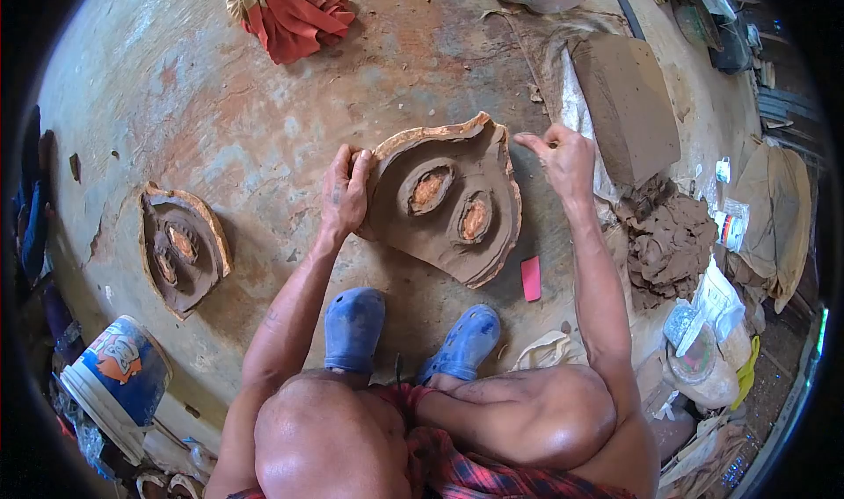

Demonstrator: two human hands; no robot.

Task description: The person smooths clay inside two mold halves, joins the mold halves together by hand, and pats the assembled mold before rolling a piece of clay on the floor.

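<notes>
On the floor in front of me lies a large clay-lined mold [413,222], with a pale orange rim and two raised ovals showing orange at their centres. My left hand [347,187] grips its upper left edge, thumb on top. Just off the upper right edge is my right hand [563,156], fingers curled in and one digit pointing toward the rim. Whether anything small sits in that hand is hidden. Below the mold's right side is a pink rectangular piece [531,278], apart from both hands.
A smaller clay-lined mold [189,262] lies at left, above a white and blue bucket [132,371]. Right of me are a smooth clay slab [624,103] and a heap of soft clay [673,240]. Red cloth [294,15] lies far ahead. My blue clogs [354,327] flank the near space.
</notes>
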